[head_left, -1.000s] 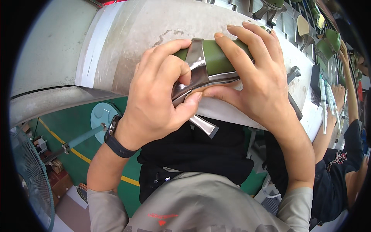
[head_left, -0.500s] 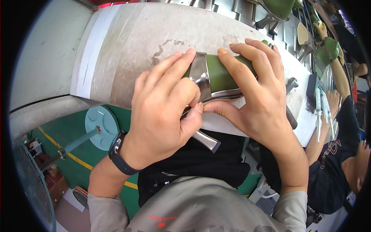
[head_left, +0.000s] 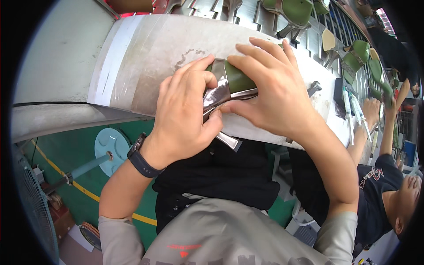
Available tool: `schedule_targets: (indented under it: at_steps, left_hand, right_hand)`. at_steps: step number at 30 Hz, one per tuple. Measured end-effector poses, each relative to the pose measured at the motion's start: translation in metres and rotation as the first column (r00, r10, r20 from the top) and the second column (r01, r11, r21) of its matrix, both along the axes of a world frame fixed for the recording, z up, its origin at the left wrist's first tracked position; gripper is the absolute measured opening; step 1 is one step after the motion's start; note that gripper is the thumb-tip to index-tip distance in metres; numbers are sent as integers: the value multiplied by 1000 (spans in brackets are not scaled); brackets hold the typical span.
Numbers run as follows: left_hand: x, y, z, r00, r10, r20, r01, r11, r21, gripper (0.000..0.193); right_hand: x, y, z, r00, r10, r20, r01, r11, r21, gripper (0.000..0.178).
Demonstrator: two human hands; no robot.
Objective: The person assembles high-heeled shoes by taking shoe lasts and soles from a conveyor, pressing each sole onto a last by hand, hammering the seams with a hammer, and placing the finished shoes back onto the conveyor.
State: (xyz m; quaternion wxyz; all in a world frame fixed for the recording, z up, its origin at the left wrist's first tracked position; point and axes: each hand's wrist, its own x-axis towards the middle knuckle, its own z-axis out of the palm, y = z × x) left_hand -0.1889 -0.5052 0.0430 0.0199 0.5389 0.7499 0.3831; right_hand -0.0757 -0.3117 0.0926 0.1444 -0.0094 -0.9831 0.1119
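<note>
Both hands clamp one green shoe (head_left: 236, 78) w/ metallic upper against the bench (head_left: 145, 48) edge, prob. for steadiness. Left hand (head_left: 183, 117) grip closed round its silvery part, right hand (head_left: 276, 95) pressing down over the top.

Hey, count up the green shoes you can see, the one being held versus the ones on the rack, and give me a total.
Held in both hands, left hand and right hand: green shoe, 1
On the rack: green shoes, about 4
Total: about 5
</note>
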Motion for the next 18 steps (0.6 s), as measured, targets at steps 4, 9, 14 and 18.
schedule_targets:
  at_steps: [4, 9, 14, 18]
  left_hand:
    - [-15, 2, 15, 991, -120, 62, 126, 986, -112, 85]
    - [-37, 32, 8, 942, -302, 145, 316, 945, -85, 77]
    - [-27, 41, 16, 957, -255, 141, 276, 946, -167, 74]
    - [-25, 43, 15, 963, -245, 114, 262, 948, -178, 74]
  right_hand:
    - [27, 31, -4, 1000, -6, -1, 6, 1000, 16, 83]
    - [26, 33, -7, 999, 14, 30, -11, 996, -93, 76]
    - [20, 27, 10, 996, -49, 78, 58, 990, -129, 69]
    - [29, 29, -9, 992, -123, -29, 120, 987, -104, 73]
